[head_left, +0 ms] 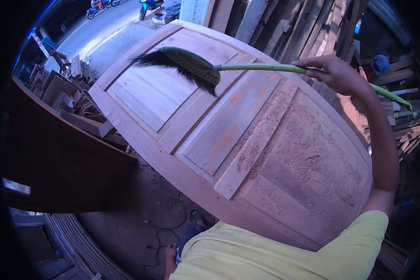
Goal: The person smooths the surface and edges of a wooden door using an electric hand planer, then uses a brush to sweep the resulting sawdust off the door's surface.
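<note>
My right hand is wrapped round the green handle of a broom, held up above a panelled wooden door that lies flat. The broom's black bristles hang over the door's far panels, and it looks as if they are off the surface. Sawdust and wood shavings cover the near right panel and the rails beside it. Orange patches mark the middle panel. Low at my side, my left hand has its fingers curled; a small pale thing shows next to it, too small to name.
A large dark brown board stands on the left. Wood offcuts are piled behind it. Long planks lean at the far right. On the floor a dark cable curls near my feet. Motorbikes stand by the road beyond.
</note>
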### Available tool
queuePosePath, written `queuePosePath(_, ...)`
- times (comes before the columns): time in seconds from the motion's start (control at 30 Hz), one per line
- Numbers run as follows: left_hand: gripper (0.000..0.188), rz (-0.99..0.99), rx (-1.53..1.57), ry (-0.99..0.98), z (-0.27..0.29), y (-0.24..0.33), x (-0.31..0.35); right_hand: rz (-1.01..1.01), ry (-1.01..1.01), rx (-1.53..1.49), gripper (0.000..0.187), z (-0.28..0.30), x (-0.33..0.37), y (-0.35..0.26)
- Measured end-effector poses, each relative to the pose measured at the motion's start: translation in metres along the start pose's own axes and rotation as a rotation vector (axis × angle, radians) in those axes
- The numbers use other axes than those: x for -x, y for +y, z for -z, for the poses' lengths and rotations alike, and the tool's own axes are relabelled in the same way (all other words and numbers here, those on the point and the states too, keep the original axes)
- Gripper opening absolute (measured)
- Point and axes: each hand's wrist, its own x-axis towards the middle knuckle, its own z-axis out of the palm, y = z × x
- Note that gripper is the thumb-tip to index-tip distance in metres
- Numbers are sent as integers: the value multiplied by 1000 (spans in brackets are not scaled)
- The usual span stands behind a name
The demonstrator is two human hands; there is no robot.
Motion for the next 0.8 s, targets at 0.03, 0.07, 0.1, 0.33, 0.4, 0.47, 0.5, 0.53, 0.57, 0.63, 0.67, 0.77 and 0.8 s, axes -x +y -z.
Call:
queuePosePath(0.03,35,34,13,-19,-1,-2,0,-39,-131,68,34,-2,17,-51)
queuePosePath(0.07,35,10,-8,-21,1,-1,-5,130,-121,8,33,-23,33,-57)
queuePosePath(0.1,34,-8,-23,-15,4,0,-8,282,-115,41,33,-39,47,-72)
queuePosePath(0.33,32,-61,27,78,-7,1,-4,111,-361,506,34,-37,21,10)
queuePosePath(0.4,31,-81,50,72,-9,2,-10,-46,-63,774,36,-4,6,91)
queuePosePath(0.47,30,-97,90,75,-19,-4,-11,4,243,1165,20,17,-2,160)
queuePosePath(0.5,30,-99,72,54,-21,1,-16,-75,282,1244,16,36,5,197)
queuePosePath(0.53,31,-63,66,58,-22,-8,-4,-81,337,1203,18,37,-1,180)
queuePosePath(0.57,32,-32,57,56,-24,-13,5,-93,388,1164,20,42,1,165)
queuePosePath(0.63,32,-16,-18,47,-25,-17,19,-86,350,920,24,41,18,114)
queuePosePath(0.67,32,-10,-54,48,-26,-17,23,-83,336,794,25,36,24,83)
queuePosePath(0.77,32,-12,-117,40,-25,-22,20,-19,104,343,28,3,53,-7)
queuePosePath(0.8,32,-1,-106,13,-22,-17,16,181,43,200,30,-11,62,-18)
